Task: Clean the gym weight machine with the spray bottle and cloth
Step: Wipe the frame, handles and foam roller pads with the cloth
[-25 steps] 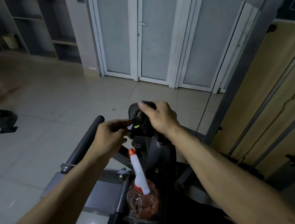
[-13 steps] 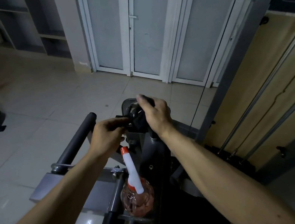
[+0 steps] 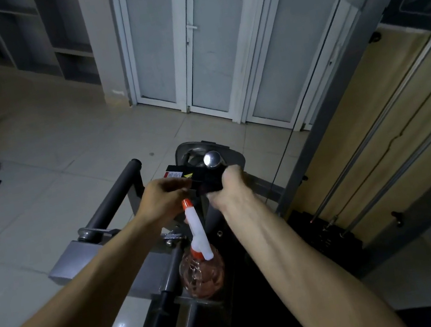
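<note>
Two bare hands meet at the top of the weight machine [image 3: 103, 251], on its dark central post. The right hand [image 3: 227, 190] has its fingers [image 3: 230, 173] curled tight round a dark cloth [image 3: 210, 184], bunched just below a chrome knob [image 3: 212, 159]. The left hand [image 3: 164, 201] sits just beside it, with its fingers [image 3: 179, 185] bent inward toward the cloth's left edge and a black block [image 3: 178, 173] carrying a red and a yellow label. The light is dim, and I cannot tell whether these fingers pinch the cloth or only touch the block. The spray bottle [image 3: 201, 263] stands upright and unheld on the machine frame between the forearms. It is clear with pinkish liquid, and its white nozzle with an orange tip rises close under the left hand. A black padded roller bar [image 3: 117, 200] runs off to the left over the tiled floor [image 3: 37, 171]. White-framed doors [image 3: 186, 38] are behind.
</note>
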Available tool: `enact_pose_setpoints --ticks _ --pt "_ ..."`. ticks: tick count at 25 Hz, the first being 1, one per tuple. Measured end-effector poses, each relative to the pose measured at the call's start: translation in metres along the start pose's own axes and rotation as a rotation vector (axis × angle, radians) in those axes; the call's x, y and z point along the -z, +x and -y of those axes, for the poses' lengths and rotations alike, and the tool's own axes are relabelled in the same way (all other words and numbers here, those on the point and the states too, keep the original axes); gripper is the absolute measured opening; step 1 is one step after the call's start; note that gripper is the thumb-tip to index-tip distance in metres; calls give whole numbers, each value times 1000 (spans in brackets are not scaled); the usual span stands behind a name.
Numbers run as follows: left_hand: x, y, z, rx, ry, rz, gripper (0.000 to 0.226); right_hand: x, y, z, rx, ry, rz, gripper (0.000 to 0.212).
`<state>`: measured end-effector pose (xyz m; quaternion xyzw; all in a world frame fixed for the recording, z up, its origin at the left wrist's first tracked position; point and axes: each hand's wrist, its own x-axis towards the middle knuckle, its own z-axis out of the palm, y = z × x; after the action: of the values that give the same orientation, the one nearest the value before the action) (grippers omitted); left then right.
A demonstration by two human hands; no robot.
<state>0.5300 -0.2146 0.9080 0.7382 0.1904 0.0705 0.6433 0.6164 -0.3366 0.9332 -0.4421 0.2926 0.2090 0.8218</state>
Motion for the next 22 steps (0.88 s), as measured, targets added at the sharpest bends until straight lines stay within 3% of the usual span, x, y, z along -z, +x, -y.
enact_pose_setpoints --ticks 3,7,10,12,14,17,19,22 --pt "10 -15 -16 42 -76 -23 24 -1 -43 27 -128 79 60 27" --pt "24 -40 -57 -39 -155 -91 16 12 -93 45 -93 -16 280 23" --pt "26 -74 -91 -248 -51 33 83 13 -134 60 30 -194 545 33" --pt "18 -99 -109 -355 -24 82 111 12 -162 58 34 -338 697 35" --pt "10 -122 -116 -465 -9 36 99 14 -181 52 -4 -440 809 36" --pt "2 -151 -106 -498 41 -227 51 37 -192 45 -1 -600 945 37" --pt "3 -173 -93 -376 -22 -452 40 56 -186 35 159 -800 869 35" --pt "14 -203 -75 -199 -184 -671 34 81 -156 3 589 -1226 582 51"
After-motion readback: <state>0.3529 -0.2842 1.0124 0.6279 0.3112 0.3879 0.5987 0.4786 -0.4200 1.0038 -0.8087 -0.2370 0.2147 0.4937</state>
